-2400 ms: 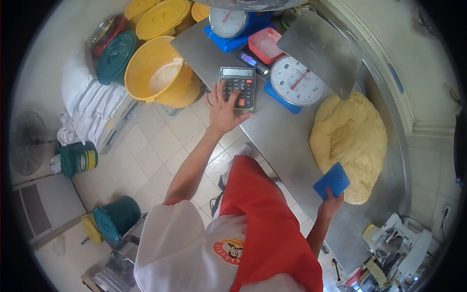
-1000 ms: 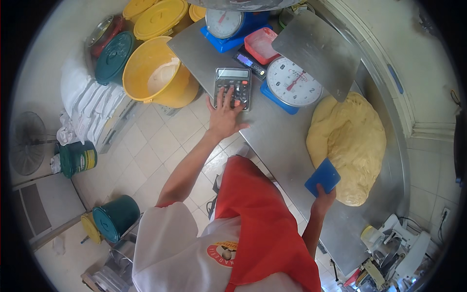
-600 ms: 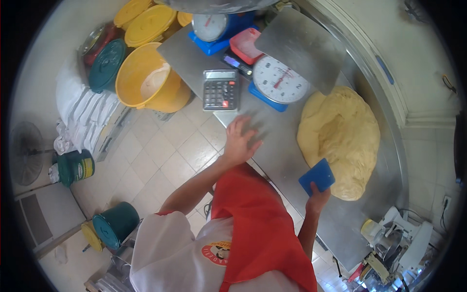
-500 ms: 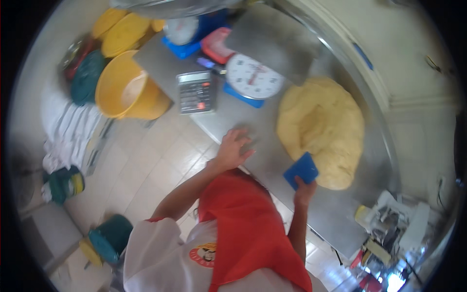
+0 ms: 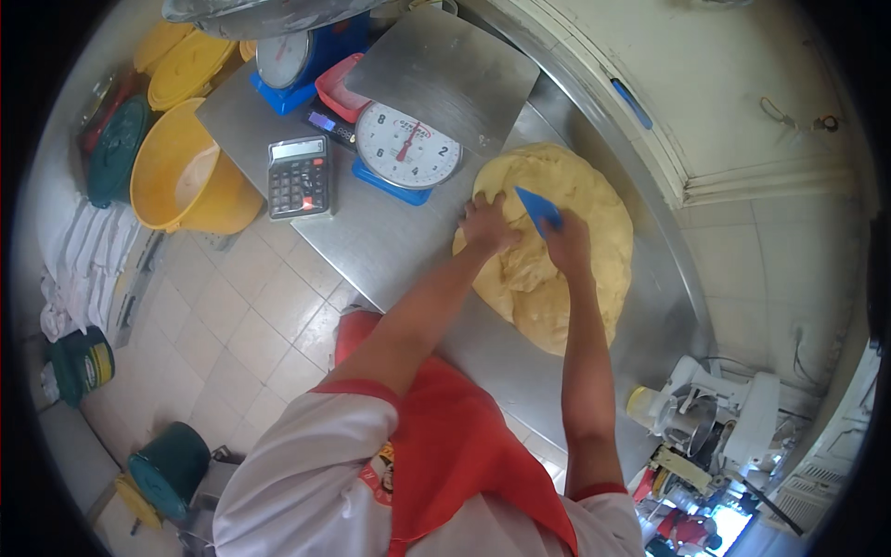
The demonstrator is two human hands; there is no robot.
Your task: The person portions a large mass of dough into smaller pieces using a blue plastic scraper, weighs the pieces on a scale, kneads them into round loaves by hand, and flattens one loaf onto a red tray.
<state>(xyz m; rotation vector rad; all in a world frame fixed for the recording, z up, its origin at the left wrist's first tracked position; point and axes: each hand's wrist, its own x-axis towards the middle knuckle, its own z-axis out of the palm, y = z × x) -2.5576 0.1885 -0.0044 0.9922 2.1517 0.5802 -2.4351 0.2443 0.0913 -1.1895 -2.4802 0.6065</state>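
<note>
A large mound of pale yellow dough [image 5: 575,278] lies on the steel table [image 5: 640,353]. My left hand [image 5: 489,226] rests on the dough's upper left with fingers spread. My right hand [image 5: 568,243] holds a blue plastic scraper [image 5: 536,206] upright over the middle of the dough, right beside my left hand. Whether the scraper's edge is in the dough I cannot tell. To the left of the dough stand a dial scale [image 5: 408,144] and a calculator [image 5: 299,181].
A steel plate [image 5: 445,70], another scale [image 5: 283,58], a red container [image 5: 336,88] and a small digital scale [image 5: 325,121] crowd the back. Yellow bucket [image 5: 158,158], lidded bins and white sacks [image 5: 74,251] line the left. Mixer machines [image 5: 733,418] and a person [image 5: 687,527] are at lower right.
My left hand left the calculator and moved right onto the dough. My right hand raised the scraper from the dough's near edge to its middle. The view has shifted toward the dough.
</note>
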